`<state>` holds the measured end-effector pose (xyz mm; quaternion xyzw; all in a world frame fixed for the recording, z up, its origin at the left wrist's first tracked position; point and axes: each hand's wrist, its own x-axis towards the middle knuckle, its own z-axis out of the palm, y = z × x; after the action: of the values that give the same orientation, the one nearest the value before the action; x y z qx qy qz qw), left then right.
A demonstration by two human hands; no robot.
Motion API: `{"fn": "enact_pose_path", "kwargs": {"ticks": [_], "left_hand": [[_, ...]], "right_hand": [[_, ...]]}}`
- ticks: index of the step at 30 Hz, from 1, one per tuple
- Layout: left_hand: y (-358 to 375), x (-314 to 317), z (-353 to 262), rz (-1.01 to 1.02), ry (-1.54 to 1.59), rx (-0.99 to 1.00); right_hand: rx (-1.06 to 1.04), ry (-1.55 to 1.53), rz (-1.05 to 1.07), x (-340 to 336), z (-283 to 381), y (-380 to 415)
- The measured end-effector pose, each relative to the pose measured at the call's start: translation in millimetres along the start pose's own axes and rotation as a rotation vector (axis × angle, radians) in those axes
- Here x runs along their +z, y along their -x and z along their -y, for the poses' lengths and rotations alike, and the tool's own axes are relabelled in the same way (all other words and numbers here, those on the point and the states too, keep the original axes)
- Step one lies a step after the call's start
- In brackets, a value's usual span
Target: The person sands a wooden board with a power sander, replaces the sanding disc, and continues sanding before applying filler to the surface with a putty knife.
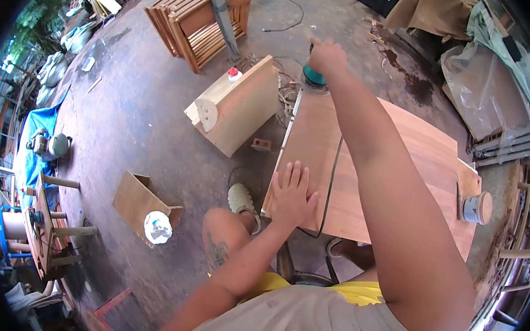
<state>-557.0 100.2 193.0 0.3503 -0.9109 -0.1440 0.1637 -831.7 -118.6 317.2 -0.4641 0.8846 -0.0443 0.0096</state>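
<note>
A wide reddish-brown wooden panel [415, 158] lies in front of me. My left hand [292, 196] rests on its near left part, palm down with the fingers stretched out. At the panel's far left corner, my right hand [327, 57] is wrapped round the top of a teal and black power sander [313, 77]. The sander's underside is pressed close to the panel surface; my hand hides most of its body. A dark power cord [333, 177] runs across the panel between my arms.
Left of the panel stands a pale wooden box [244, 114] with a red-capped white bottle [234, 75] on it. A brick [261, 144] lies nearby. Slatted wooden frames [195, 20] stand farther back. A tub [477, 208] sits by the panel's right edge. Cords lie on the floor.
</note>
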Motion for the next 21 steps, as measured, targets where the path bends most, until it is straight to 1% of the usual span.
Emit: {"fn": "enact_pose_path", "kwargs": {"ticks": [4, 7, 14, 16, 19, 21], "left_hand": [[-1, 0, 1, 0.015, 0.027, 0.000], [-1, 1, 2, -0.005, 0.010, 0.009], [1, 4, 2, -0.016, 0.007, 0.004], [0, 3, 1, -0.019, -0.001, 0.010], [1, 0, 0, 0.032, -0.023, -0.001], [0, 0, -1, 0.035, -0.012, -0.017]], "right_hand": [[0.051, 0.007, 0.024, -3, -12, -13], [0.028, 0.031, 0.003, -4, -33, -8], [0.102, 0.082, -0.004, -6, -88, 22], [0.113, 0.075, -0.001, -7, -90, 25], [0.110, 0.076, 0.011, -2, -85, 23], [0.042, 0.108, -0.013, 8, -73, 10]]}}
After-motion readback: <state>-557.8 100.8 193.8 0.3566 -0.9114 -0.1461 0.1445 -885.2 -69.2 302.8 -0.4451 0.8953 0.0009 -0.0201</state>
